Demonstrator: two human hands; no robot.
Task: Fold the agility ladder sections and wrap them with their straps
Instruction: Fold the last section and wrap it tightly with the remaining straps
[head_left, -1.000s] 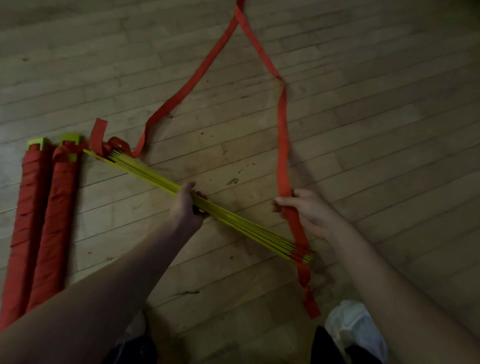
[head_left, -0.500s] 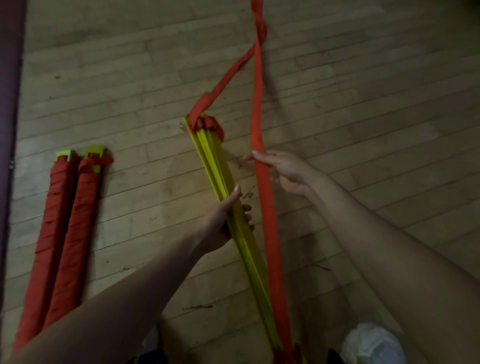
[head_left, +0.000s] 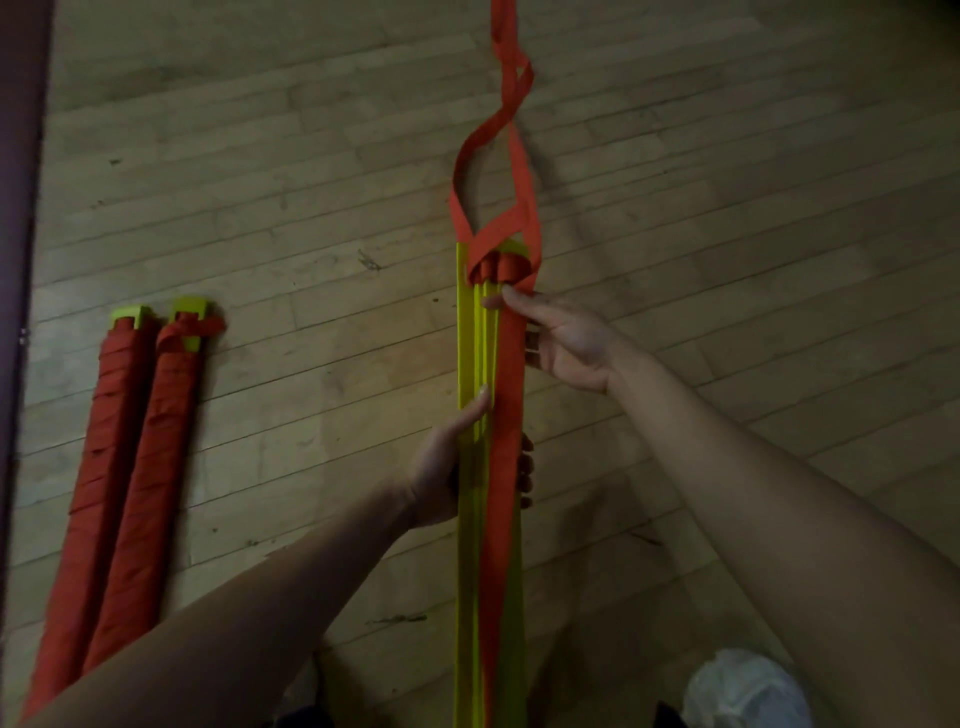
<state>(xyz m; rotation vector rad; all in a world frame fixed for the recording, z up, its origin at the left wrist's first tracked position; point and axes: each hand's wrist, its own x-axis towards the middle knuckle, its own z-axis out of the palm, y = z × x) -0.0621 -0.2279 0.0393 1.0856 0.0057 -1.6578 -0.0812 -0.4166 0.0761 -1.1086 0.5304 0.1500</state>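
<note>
Yellow rungs (head_left: 466, 338) within left grip (head_left: 440, 470)

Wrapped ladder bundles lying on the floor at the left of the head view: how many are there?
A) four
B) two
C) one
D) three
B: a wrapped bundle and a second wrapped bundle lie side by side on the floor, left of the yellow rung stack that the left hand grips while the right hand pinches its red strap.
</note>
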